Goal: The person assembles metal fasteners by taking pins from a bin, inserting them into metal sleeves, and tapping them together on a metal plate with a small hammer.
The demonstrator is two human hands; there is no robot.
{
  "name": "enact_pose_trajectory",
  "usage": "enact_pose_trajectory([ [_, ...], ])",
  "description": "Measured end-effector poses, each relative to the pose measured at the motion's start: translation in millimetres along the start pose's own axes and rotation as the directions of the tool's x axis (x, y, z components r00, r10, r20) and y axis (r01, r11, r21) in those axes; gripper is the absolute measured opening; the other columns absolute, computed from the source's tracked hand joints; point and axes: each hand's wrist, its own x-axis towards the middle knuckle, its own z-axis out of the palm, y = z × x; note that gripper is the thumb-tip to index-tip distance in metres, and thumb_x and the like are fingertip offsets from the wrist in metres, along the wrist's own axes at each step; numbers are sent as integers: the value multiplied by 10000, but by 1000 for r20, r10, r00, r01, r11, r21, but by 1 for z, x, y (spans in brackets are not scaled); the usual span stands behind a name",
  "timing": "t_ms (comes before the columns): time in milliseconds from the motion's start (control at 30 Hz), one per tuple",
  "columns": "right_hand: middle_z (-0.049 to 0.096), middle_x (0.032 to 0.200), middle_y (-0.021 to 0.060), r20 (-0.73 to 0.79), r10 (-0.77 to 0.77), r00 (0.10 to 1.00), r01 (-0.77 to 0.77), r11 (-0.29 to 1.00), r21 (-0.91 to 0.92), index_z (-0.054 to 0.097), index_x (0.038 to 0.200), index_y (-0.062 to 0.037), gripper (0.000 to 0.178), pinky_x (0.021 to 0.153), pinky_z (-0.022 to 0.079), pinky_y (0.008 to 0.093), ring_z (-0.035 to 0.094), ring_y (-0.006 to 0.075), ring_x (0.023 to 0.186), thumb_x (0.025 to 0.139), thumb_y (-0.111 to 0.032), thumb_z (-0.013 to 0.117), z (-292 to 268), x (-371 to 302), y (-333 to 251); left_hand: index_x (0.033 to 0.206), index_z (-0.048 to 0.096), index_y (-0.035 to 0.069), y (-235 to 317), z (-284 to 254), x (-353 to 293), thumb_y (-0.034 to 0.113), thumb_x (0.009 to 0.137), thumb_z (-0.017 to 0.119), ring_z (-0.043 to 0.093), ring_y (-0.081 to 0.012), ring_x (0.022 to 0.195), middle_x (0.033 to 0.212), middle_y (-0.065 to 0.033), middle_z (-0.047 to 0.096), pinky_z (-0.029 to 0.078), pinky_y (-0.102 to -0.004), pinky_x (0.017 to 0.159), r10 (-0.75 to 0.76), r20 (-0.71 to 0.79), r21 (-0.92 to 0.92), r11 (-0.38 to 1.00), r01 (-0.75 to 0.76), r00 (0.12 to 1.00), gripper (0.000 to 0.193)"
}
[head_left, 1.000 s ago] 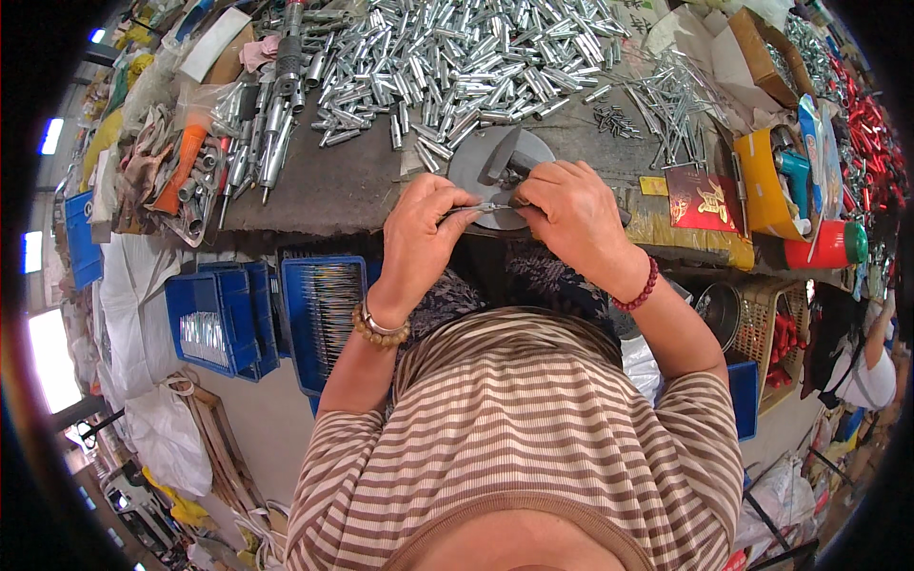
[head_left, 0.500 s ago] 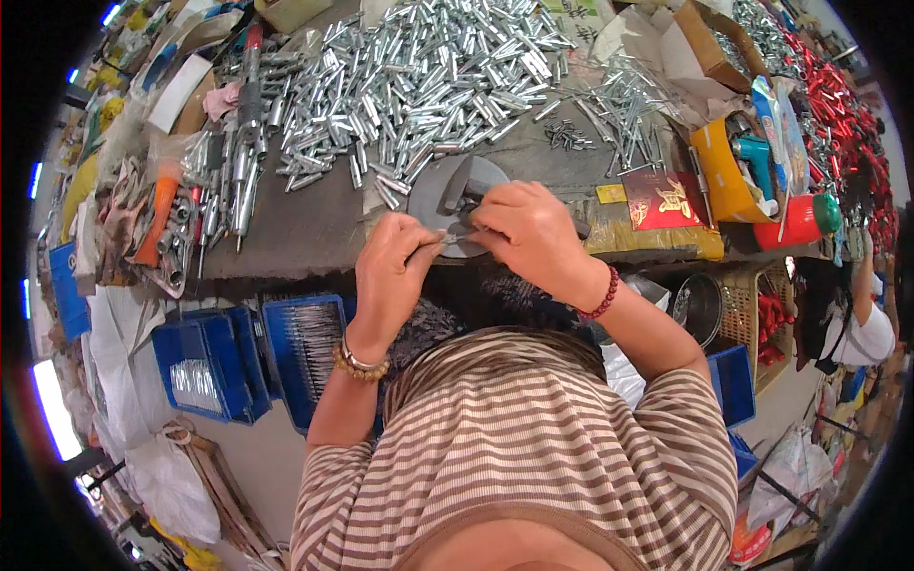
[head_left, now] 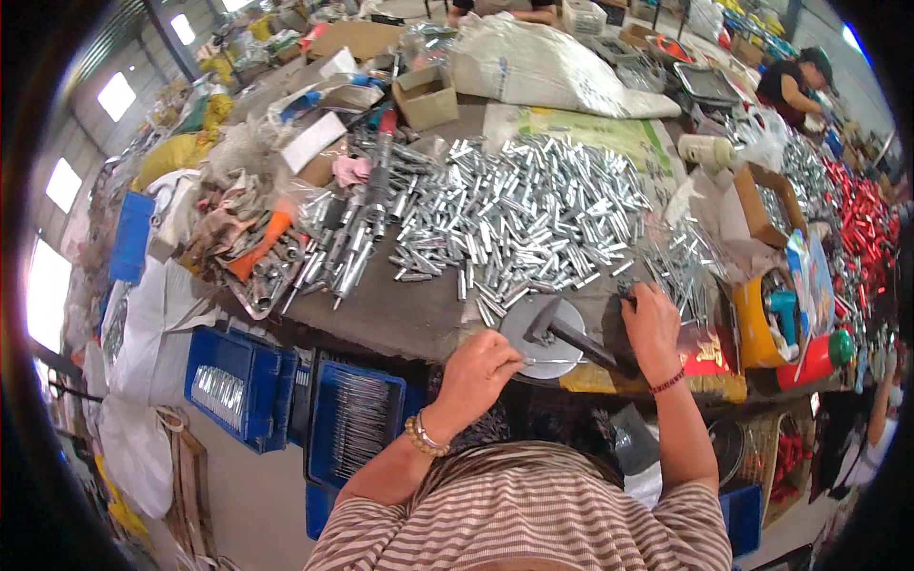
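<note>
My left hand point(head_left: 479, 375) is closed at the table's front edge, pinching a thin metal rod point(head_left: 554, 362) that points right across a round grey metal plate point(head_left: 519, 328). On this plate lies a hammer point(head_left: 583, 341), its handle slanting toward the lower right. To the right, my right hand point(head_left: 652, 328) is bent down at the small dark metal pieces point(head_left: 624, 285), fingertips drawn together. What they pinch, if anything, is too small to make out. A large heap of silvery metal tubes point(head_left: 524, 214) spreads beyond the plate. Thin rods point(head_left: 687, 262) lie in a pile beyond my right hand.
Tools point(head_left: 357, 238) and an orange-handled piece point(head_left: 265, 243) crowd the left. At right stand a yellow container point(head_left: 757, 328), a red bottle with a green cap point(head_left: 809, 362) and a cardboard box point(head_left: 762, 205). Blue bins point(head_left: 357, 419) with metal parts sit below the table. Another person point(head_left: 800, 88) works far right.
My right hand has left the rod and moved right to the small dark pieces, letting the hammer rest on the plate. My left hand still holds the rod. The view has tilted up.
</note>
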Motion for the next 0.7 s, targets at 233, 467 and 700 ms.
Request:
enact_pose_trajectory([
  [233, 654, 934, 142, -52, -172, 984, 179, 960, 217, 660, 929, -64, 128, 746, 556, 492, 674, 385, 883, 871, -138, 746, -10, -12, -19, 910, 754, 83, 5, -4, 5, 137, 866, 800, 657, -296, 891, 933, -69, 646, 523, -418, 780, 76, -2, 9, 997, -76, 997, 83],
  [467, 617, 923, 100, -66, -469, 881, 452, 792, 410, 646, 944, -82, 141, 761, 544, 446, 660, 325, 871, 850, -130, 739, -18, -51, -102, 911, 746, 71, -2, -4, 5, 100, 836, 801, 656, -310, 889, 929, -83, 655, 527, -427, 774, 92, 4, 5, 996, -92, 996, 98],
  [700, 593, 966, 89, 8, -549, 836, 514, 787, 342, 612, 961, -76, 158, 822, 520, 414, 647, 284, 930, 858, -147, 708, -13, -59, -100, 902, 708, 35, -3, 1, 7, 24, 820, 778, 655, -314, 887, 932, -106, 648, 526, -404, 787, 90, 15, -1, 996, -90, 996, 109],
])
